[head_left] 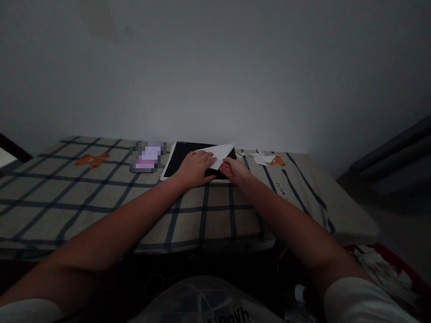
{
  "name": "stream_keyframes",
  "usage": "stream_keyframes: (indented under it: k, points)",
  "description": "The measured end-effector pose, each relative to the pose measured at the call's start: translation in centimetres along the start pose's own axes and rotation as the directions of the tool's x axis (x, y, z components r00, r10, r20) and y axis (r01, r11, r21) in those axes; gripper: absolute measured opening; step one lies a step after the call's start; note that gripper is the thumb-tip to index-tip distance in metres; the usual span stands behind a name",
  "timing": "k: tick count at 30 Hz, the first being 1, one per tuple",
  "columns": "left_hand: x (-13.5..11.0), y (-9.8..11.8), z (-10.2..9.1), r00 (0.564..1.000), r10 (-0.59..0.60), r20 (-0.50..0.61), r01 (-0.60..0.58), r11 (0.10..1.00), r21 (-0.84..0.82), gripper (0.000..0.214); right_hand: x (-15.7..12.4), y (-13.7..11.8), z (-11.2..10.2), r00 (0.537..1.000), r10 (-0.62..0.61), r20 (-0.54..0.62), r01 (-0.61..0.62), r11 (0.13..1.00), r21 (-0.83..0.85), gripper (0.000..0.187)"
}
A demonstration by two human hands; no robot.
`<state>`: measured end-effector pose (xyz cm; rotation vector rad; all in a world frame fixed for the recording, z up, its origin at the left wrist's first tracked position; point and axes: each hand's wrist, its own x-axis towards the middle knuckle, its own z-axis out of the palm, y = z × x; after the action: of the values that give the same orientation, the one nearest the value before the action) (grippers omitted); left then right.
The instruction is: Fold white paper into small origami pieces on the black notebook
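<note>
A folded white sheet of paper (220, 152) lies on a dark tablet (182, 157) with a white rim, on a checked bed cover. My left hand (195, 168) lies flat on the paper's left part, fingers stretched and pressing down. My right hand (235, 169) pinches the paper's lower right edge with curled fingers. The paper's pointed corner sticks out to the right, beyond both hands.
The checked cover (101, 197) with orange bear prints spreads to the left. A blurred-out patch (148, 157) sits left of the tablet. Small white paper scraps (261, 157) lie to the right. A plain wall stands close behind. A bag (208, 300) is on my lap.
</note>
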<state>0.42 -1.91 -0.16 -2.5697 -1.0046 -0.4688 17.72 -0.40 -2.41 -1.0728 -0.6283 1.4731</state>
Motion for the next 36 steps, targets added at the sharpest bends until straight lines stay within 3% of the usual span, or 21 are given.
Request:
stream_keyframes:
  k: [5, 10, 12, 14, 16, 18, 20, 22, 26, 31, 36]
  points:
    - [0.4, -1.1, 1.1, 0.996, 0.068, 0.059, -0.069, 0.997, 0.024, 0.04, -0.1, 0.3, 0.3, 0.994, 0.078, 0.076, -0.074, 0.996, -0.053, 0.015]
    - [1.0, -2.8, 1.7, 0.987, 0.136, 0.092, -0.128, 0.988, -0.083, 0.036, -0.5, -0.6, -1.1, 0.988, 0.11, 0.106, -0.058, 0.912, -0.405, 0.015]
    - [1.0, -3.8, 1.9, 0.979, 0.18, 0.099, -0.164, 0.975, -0.151, 0.035, -0.6, -1.3, -2.1, 0.982, 0.015, 0.189, 0.115, 0.746, -0.656, 0.019]
    - [0.9, -4.7, 2.1, 0.963, 0.241, 0.117, -0.211, 0.952, -0.221, 0.036, -0.4, -2.1, -3.1, 0.939, -0.187, 0.29, 0.344, 0.477, -0.809, 0.015]
    - [0.6, -5.4, 2.5, 0.95, 0.282, 0.137, -0.234, 0.929, -0.288, 0.038, 0.2, -2.8, -3.9, 0.813, -0.347, 0.468, 0.552, 0.2, -0.81, 0.013]
    - [0.3, -5.9, 2.8, 0.941, 0.302, 0.154, -0.239, 0.912, -0.332, 0.038, 1.3, -3.2, -4.4, 0.657, -0.325, 0.68, 0.701, -0.066, -0.71, 0.017]
    - [0.2, -6.3, 3.0, 0.944, 0.295, 0.148, -0.228, 0.908, -0.351, 0.039, 2.5, -3.2, -4.7, 0.554, -0.257, 0.792, 0.763, -0.224, -0.606, 0.026]
    - [0.3, -6.7, 3.1, 0.953, 0.273, 0.132, -0.209, 0.907, -0.365, 0.039, 3.5, -2.9, -4.7, 0.526, -0.196, 0.828, 0.782, -0.272, -0.561, 0.032]
    - [0.4, -7.8, 3.5, 0.962, 0.226, 0.15, -0.17, 0.933, -0.316, 0.043, 4.6, -2.0, -4.8, 0.547, -0.115, 0.829, 0.786, -0.27, -0.556, 0.033]
    - [-0.2, -8.2, 4.0, 0.956, 0.208, 0.206, -0.149, 0.951, -0.269, 0.051, 4.4, -1.3, -5.0, 0.564, -0.167, 0.809, 0.757, -0.286, -0.587, 0.032]
    - [-1.1, -7.4, 3.0, 0.956, 0.189, 0.227, -0.125, 0.955, -0.268, 0.042, 3.8, -1.1, -5.0, 0.577, -0.196, 0.793, 0.741, -0.283, -0.609, 0.031]
